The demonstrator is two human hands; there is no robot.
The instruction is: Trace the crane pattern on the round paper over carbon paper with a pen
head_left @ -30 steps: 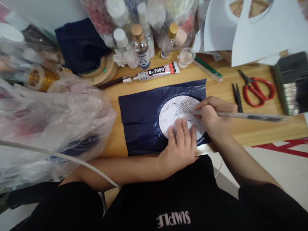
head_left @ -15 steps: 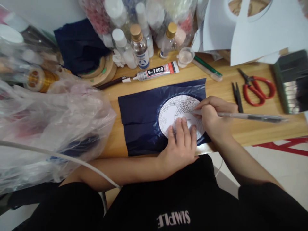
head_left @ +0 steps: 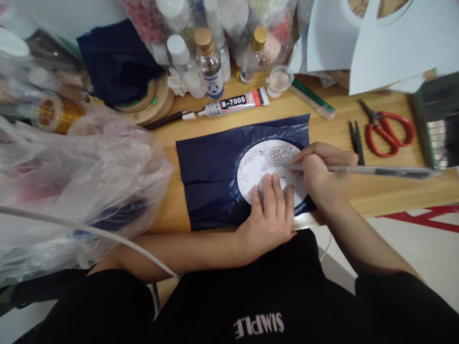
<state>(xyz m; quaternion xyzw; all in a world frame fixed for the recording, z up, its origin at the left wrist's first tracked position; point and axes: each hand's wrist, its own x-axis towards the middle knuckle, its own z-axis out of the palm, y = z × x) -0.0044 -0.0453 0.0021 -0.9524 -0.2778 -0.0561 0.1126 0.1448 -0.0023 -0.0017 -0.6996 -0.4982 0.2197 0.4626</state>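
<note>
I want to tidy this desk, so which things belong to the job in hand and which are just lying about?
In use:
pen, held in right hand
paper circle, under left hand
blue sheet, beneath the paper circle

Seemingly lying about:
glue tube
scissors
spool
small cup
brown-capped bottle

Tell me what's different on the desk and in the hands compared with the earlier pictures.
Nothing on the desk has visibly moved; only the camera's view shifted slightly. Nothing was taken hold of or let go: the right hand still holds the pen at the round paper pattern, and the left hand still rests on it. The dark blue sheet, glue tube and scissors stayed put.
</note>
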